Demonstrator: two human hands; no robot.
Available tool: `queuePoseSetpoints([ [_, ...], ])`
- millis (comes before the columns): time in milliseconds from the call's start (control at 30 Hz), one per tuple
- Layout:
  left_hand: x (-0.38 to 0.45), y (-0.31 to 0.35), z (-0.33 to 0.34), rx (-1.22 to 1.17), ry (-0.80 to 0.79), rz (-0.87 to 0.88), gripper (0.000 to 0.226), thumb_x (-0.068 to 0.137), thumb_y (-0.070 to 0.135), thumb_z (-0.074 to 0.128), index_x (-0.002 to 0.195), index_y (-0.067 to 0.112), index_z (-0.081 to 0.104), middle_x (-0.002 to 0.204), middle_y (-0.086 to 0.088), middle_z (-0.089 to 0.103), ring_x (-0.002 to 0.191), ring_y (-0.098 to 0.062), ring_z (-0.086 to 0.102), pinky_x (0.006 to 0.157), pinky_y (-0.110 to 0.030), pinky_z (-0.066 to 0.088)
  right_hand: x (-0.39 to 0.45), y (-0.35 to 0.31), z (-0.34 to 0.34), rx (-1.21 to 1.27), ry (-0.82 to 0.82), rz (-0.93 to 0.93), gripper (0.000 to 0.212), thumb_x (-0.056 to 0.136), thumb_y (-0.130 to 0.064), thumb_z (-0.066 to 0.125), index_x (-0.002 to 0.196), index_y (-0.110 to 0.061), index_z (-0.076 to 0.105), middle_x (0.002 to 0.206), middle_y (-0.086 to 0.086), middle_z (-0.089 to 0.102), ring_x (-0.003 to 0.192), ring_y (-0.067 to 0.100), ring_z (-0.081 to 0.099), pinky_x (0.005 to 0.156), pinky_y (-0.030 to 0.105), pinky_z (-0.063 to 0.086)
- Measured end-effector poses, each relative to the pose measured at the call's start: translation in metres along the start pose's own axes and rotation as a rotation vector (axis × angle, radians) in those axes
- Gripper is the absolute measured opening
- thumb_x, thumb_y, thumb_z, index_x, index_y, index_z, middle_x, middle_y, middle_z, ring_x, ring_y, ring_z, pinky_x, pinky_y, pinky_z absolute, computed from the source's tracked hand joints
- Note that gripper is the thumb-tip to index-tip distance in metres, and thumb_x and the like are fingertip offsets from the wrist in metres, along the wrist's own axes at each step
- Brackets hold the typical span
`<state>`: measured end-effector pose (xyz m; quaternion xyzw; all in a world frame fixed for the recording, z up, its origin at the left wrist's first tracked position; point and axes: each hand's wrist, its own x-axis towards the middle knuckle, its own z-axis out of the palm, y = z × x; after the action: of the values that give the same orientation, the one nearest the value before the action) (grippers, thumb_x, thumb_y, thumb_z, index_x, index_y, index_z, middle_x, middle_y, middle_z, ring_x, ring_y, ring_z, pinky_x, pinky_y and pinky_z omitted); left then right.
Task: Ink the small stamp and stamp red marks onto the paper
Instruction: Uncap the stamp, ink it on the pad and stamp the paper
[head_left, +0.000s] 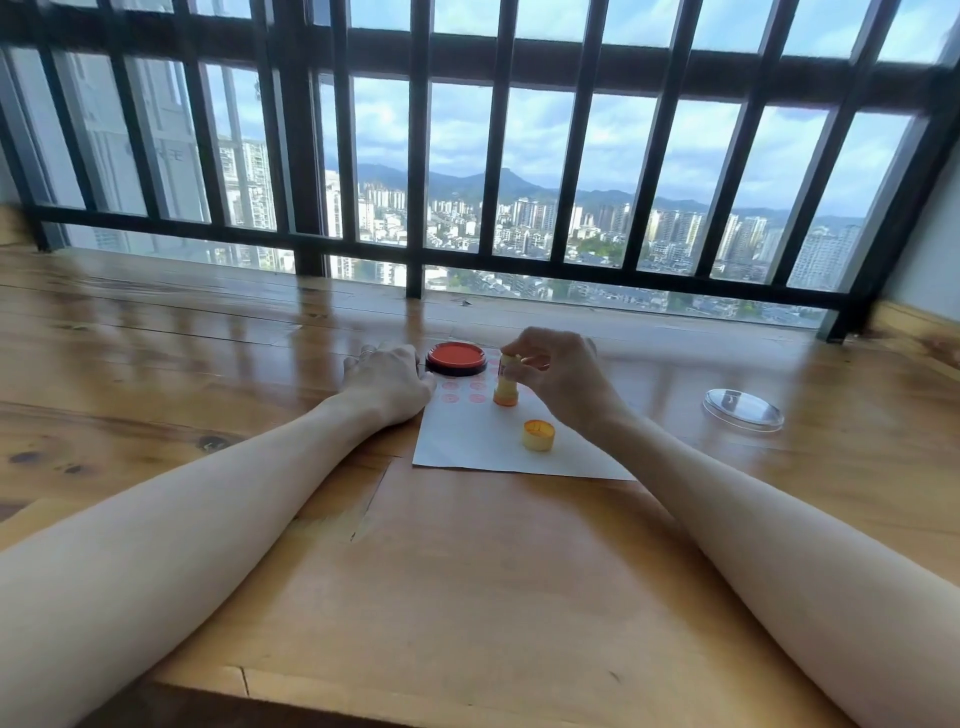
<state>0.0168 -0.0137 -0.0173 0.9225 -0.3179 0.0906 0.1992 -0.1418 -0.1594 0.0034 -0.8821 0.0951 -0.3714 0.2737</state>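
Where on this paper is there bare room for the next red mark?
The paper is bare along its near edge, below the yellow cap, and at its near left corner. The far end is crowded: red marks, ink pad, the stamp in the right hand, and the left hand on the left edge.

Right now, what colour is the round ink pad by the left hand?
Red-orange ink in a black case: the ink pad shows best in the head view, its only view.
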Motion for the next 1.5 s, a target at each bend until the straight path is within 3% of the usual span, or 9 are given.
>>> queuePoseSetpoints([
  [200, -0.0014, 0.0009, -0.0007, 0.005, 0.000, -0.002, 0.042, 0.091, 0.040, 0.045, 0.123, 0.017, 0.059, 0.130, -0.010, 0.057, 0.125, -0.031, 0.047, 0.102, -0.045, 0.032, 0.0072, -0.0051, -0.0038, -0.089, -0.071, -0.015, 0.018, 0.079, -0.010, 0.079, 0.075, -0.023, 0.066, 0.083, 0.005, 0.076, 0.078, 0.018, 0.071, 0.078, 0.036, 0.060],
  [433, -0.0028, 0.0026, -0.0028, -0.005, 0.008, -0.014, 0.038, 0.090, 0.040, 0.047, 0.119, 0.018, 0.061, 0.127, -0.010, 0.059, 0.122, -0.030, 0.049, 0.101, -0.043, 0.033, 0.0031, -0.0064, -0.0010, -0.110, -0.061, -0.014, 0.012, 0.079, -0.005, 0.077, 0.077, -0.013, 0.070, 0.091, 0.010, 0.078, 0.081, 0.019, 0.074, 0.077, 0.034, 0.061],
  [600, -0.0014, 0.0028, -0.0025, -0.022, -0.004, -0.028, 0.039, 0.089, 0.040, 0.048, 0.118, 0.018, 0.061, 0.124, -0.010, 0.060, 0.121, -0.030, 0.050, 0.101, -0.043, 0.033, -0.0002, -0.0070, -0.0006, -0.115, -0.049, -0.044, 0.021, 0.081, 0.001, 0.075, 0.072, -0.016, 0.065, 0.092, 0.009, 0.078, 0.077, 0.012, 0.072, 0.061, 0.001, 0.048],
  [700, -0.0024, 0.0036, -0.0033, -0.032, -0.008, -0.029, 0.039, 0.088, 0.041, 0.049, 0.117, 0.018, 0.061, 0.123, -0.009, 0.061, 0.120, -0.030, 0.050, 0.101, -0.043, 0.033, -0.0002, -0.0066, -0.0015, -0.086, -0.045, -0.035, 0.024, 0.080, 0.002, 0.075, 0.071, -0.016, 0.064, 0.090, 0.009, 0.077, 0.073, 0.008, 0.069, 0.057, -0.004, 0.043],
  [900, -0.0027, 0.0030, -0.0041, -0.019, -0.011, -0.032, 0.038, 0.088, 0.041, 0.048, 0.115, 0.019, 0.063, 0.124, -0.010, 0.060, 0.124, -0.031, 0.047, 0.102, -0.044, 0.033, 0.0015, -0.0037, 0.0013, -0.112, -0.042, 0.025, 0.014, 0.081, 0.003, 0.072, 0.077, -0.010, 0.070, 0.083, 0.007, 0.078, 0.072, 0.008, 0.071, 0.062, 0.002, 0.046],
  [1100, -0.0037, 0.0037, -0.0046, 0.006, -0.003, -0.023, 0.039, 0.090, 0.041, 0.048, 0.118, 0.018, 0.061, 0.127, -0.010, 0.058, 0.124, -0.031, 0.047, 0.103, -0.044, 0.034, -0.0013, -0.0048, 0.0008, -0.094, -0.022, 0.020, 0.021, 0.081, 0.003, 0.072, 0.072, -0.015, 0.066, 0.084, 0.007, 0.078, 0.070, 0.005, 0.069, 0.059, -0.002, 0.044],
  [1233, -0.0044, 0.0035, -0.0045, 0.011, 0.004, -0.017, 0.039, 0.090, 0.040, 0.048, 0.119, 0.018, 0.061, 0.127, -0.011, 0.058, 0.124, -0.031, 0.047, 0.102, -0.043, 0.034, -0.0017, -0.0047, 0.0012, -0.101, -0.020, -0.004, 0.012, 0.080, 0.004, 0.072, 0.078, -0.008, 0.071, 0.086, 0.008, 0.078, 0.080, 0.013, 0.074, 0.072, 0.019, 0.057],
  [1367, -0.0048, 0.0038, -0.0048, -0.001, 0.012, -0.013, 0.037, 0.090, 0.040, 0.049, 0.117, 0.019, 0.062, 0.127, -0.010, 0.058, 0.123, -0.031, 0.048, 0.101, -0.043, 0.034, 0.0015, -0.0050, -0.0010, -0.116, -0.050, -0.018, 0.009, 0.082, 0.000, 0.074, 0.082, -0.008, 0.071, 0.089, 0.009, 0.078, 0.081, 0.015, 0.074, 0.069, 0.013, 0.053],
  [1500, -0.0045, 0.0033, -0.0040, -0.004, 0.015, -0.009, 0.037, 0.090, 0.040, 0.049, 0.117, 0.019, 0.062, 0.124, -0.010, 0.060, 0.121, -0.031, 0.049, 0.100, -0.043, 0.035, 0.0023, -0.0066, -0.0027, -0.103, -0.033, -0.012, 0.007, 0.081, -0.004, 0.076, 0.087, -0.007, 0.073, 0.087, 0.009, 0.077, 0.080, 0.017, 0.074, 0.076, 0.029, 0.060],
])
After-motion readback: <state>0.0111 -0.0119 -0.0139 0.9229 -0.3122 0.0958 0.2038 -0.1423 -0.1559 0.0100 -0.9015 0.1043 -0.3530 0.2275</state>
